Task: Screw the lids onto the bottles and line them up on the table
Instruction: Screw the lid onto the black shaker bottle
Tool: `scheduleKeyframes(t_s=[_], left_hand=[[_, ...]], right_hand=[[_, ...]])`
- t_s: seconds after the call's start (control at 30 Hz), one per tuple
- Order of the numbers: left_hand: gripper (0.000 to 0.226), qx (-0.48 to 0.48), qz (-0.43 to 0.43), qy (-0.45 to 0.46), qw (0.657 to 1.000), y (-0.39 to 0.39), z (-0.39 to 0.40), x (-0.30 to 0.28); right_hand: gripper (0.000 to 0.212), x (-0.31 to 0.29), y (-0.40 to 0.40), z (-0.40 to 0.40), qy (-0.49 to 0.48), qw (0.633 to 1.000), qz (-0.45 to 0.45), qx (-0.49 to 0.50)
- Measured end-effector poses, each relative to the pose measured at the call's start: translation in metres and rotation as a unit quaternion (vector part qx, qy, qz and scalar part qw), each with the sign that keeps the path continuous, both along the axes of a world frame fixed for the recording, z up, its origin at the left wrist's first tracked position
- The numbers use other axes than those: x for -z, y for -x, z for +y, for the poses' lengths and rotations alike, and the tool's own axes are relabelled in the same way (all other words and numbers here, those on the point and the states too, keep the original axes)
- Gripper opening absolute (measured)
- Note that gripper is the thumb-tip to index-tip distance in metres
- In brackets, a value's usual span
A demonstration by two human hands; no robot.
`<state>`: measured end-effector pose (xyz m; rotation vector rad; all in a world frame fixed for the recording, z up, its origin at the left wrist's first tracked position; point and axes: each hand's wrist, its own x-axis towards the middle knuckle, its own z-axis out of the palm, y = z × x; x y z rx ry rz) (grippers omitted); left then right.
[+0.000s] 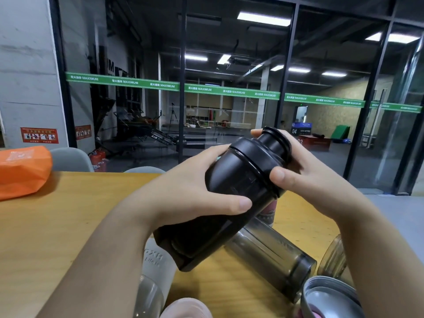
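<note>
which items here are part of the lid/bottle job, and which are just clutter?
Job:
- black bottle, held tilted in left hand
- its black lid, gripped by right hand
- smoky grey bottle, lying on the wooden table
- frosted white bottle
- grey lid, near right

Clutter:
- orange bag, far left
- grey chairs behind the table

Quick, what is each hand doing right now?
Left hand: closed around the black bottle.
Right hand: closed on the bottle's lid.
</note>
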<state>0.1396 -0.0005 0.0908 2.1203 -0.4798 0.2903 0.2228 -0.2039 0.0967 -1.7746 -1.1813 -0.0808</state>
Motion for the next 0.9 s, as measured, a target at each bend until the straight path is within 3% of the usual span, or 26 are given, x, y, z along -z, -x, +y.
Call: scheduleKeyframes(t_s=[0.2,0.4,0.6,0.73,0.9], left_hand=[[0.069,-0.003,0.018,0.004,1.0,-0.002,0.0,0.002],[0.075,-0.069,-0.004,-0.037,0.997,-0.005,-0.003,0.006],[0.1,-0.148,-0.02,-0.141,0.979,-0.011,-0.009,0.011],[0.105,-0.176,-0.078,-0.247,0.95,-0.017,-0.016,0.016],[0.103,-0.172,-0.109,-0.264,0.943,-0.022,-0.018,0.02]], right_hand=[[0.074,0.001,-0.001,0.003,-0.003,1.0,0.02,0.001],[0.055,0.003,-0.003,0.008,0.003,0.998,0.042,0.037],[0.055,0.009,-0.005,0.017,0.041,0.987,0.064,0.141],[0.063,0.01,-0.005,0.02,0.065,0.975,0.091,0.19],[0.066,0.007,-0.002,0.018,0.093,0.965,0.076,0.233]])
